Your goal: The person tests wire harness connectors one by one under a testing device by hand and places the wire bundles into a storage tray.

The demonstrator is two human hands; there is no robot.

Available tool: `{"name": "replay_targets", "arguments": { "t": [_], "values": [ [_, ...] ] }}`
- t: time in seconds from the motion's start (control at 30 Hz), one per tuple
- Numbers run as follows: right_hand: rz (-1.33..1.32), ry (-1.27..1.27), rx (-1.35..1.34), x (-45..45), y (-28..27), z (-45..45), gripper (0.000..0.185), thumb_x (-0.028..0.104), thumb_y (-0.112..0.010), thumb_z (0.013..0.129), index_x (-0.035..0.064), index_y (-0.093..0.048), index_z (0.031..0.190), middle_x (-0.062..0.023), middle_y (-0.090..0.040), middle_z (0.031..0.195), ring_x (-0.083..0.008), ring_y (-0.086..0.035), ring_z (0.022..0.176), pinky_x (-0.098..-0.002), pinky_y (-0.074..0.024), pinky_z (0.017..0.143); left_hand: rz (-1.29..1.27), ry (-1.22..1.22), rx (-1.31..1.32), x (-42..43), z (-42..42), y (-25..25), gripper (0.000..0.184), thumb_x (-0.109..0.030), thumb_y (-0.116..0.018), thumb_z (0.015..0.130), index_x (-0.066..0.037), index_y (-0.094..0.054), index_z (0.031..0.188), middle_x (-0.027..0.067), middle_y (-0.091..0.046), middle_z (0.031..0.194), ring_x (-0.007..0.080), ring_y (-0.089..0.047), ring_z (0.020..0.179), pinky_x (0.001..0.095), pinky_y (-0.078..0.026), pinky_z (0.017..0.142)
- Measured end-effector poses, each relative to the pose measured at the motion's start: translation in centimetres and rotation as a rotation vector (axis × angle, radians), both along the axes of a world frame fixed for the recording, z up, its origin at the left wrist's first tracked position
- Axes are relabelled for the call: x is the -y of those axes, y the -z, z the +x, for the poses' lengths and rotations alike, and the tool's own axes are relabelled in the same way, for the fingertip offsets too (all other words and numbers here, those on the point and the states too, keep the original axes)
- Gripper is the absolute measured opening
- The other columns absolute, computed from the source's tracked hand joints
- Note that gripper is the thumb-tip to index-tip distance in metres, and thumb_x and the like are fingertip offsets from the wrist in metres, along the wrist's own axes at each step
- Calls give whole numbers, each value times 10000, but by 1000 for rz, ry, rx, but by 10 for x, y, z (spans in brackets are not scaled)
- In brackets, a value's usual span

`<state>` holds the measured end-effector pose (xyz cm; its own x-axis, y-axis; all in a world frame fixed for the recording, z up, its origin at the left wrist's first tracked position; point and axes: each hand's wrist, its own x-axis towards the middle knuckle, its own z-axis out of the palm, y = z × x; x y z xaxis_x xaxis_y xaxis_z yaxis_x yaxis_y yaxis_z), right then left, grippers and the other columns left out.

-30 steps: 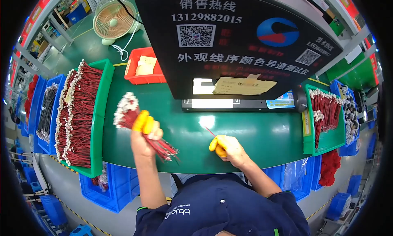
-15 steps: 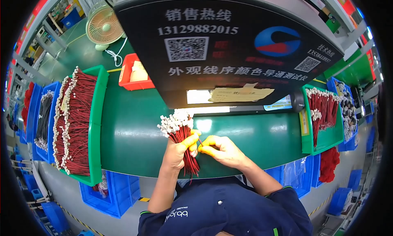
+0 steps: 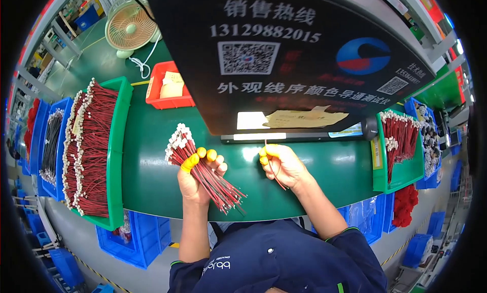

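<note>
My left hand point(image 3: 197, 178), with yellow finger cots, is wrapped round a bundle of red wire leads point(image 3: 215, 185). Their white connectors point(image 3: 181, 142) point up and left, and the loose wire ends fan out down and right. In my right hand point(image 3: 285, 165) a single dark red wire lead point(image 3: 274, 175) is pinched between yellow-covered fingertips, its tail hanging below the hand. The upper end of that lead lies in front of the bright slot of the black tester housing point(image 3: 304, 54); whether it touches anything there I cannot tell.
Left stands a green bin point(image 3: 119, 140) of red leads, with blue bins point(image 3: 63, 156) beyond. A smaller green bin point(image 3: 406, 173) with leads is at the right. Behind the green table point(image 3: 152, 186) edge sit a red box point(image 3: 175, 101) and a fan point(image 3: 131, 29).
My hands have moved apart. The left has shifted left with the bundle, now tilted. My right hand has risen towards the slot, holding one lead.
</note>
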<state>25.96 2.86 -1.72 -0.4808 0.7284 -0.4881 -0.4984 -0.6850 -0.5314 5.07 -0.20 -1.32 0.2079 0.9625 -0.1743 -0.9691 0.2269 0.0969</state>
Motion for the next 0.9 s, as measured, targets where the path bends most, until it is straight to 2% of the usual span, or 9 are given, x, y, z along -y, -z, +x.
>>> {"name": "replay_targets", "arguments": {
  "t": [0.1, 0.13, 0.33, 0.5, 0.6, 0.67, 0.73, 0.8, 0.9],
  "values": [
    [728, -351, 1054, 6, -18, -7, 225, 192, -528, 787, -17, -574, 856, -78, -562, 715, -103, -493, 489, -242, -409, 456, 28, 25, 48, -2, -3, 6, 141, -132, -518, 731, -20, -526, 816, 167, -557, 888, 315, -518, 890, 417, -423, 797],
    [1016, -143, 1218, 16, -15, -10, 244, 188, -547, 776, -14, -569, 911, -80, -565, 759, -97, -501, 503, -251, -409, 475, 17, 35, 52, -2, -1, 6, 144, -131, -517, 729, -18, -525, 818, 176, -563, 909, 328, -521, 915, 433, -416, 825],
    [330, -638, 207, 29, -30, -20, 358, 196, -515, 821, -26, -446, 1093, -74, -558, 770, -87, -520, 493, -184, -404, 413, 40, -49, -5, -4, 17, -4, 136, -173, -522, 741, -53, -529, 805, 121, -568, 866, 304, -516, 897, 398, -425, 800],
    [381, -685, 351, 40, -20, -6, 201, 146, -501, 831, -38, -553, 894, -73, -573, 666, -94, -509, 455, -190, -413, 457, 212, -153, -102, -11, -2, -10, 91, -164, -500, 775, -75, -497, 793, 32, -491, 673, 209, -489, 715, 447, -277, 873],
    [410, -704, 518, 45, -33, 8, 200, 166, -503, 825, -23, -565, 842, -62, -573, 655, -84, -496, 435, -196, -392, 428, 356, -233, -197, 0, -29, -19, 112, -139, -498, 798, -43, -510, 854, 46, -456, 624, 188, -473, 616, 349, -404, 671],
    [295, -458, 466, 47, -34, 19, 176, 149, -515, 820, -19, -563, 843, -77, -576, 644, -86, -491, 420, -189, -395, 412, 386, -378, -643, 11, -32, -20, 155, -144, -526, 795, -55, -489, 917, 25, -442, 631, 129, -424, 564, 253, -344, 542],
    [314, -349, 571, 44, -40, 24, 164, 141, -515, 821, -14, -564, 837, -82, -576, 642, -84, -480, 402, -182, -391, 398, 154, -469, -1116, 24, -19, -4, 206, -29, -574, 747, -32, -499, 938, 59, -534, 737, 140, -514, 631, 274, -438, 622],
    [273, -320, 586, 44, -31, 27, 171, 149, -538, 803, -14, -563, 846, -69, -567, 618, -77, -488, 427, -206, -398, 411, 123, -147, -1415, 32, -12, 15, 213, 17, -560, 748, -15, -498, 950, 60, -546, 758, 136, -538, 665, 258, -458, 660],
    [765, -326, 1278, 48, -25, 26, 227, 180, -578, 747, -10, -551, 869, -144, -551, 715, -236, -559, 608, -320, -449, 560, 110, -268, -1343, 38, -6, 12, 147, -18, -542, 785, -9, -500, 926, 35, -526, 721, 93, -501, 588, 211, -422, 552]
  ]
}}
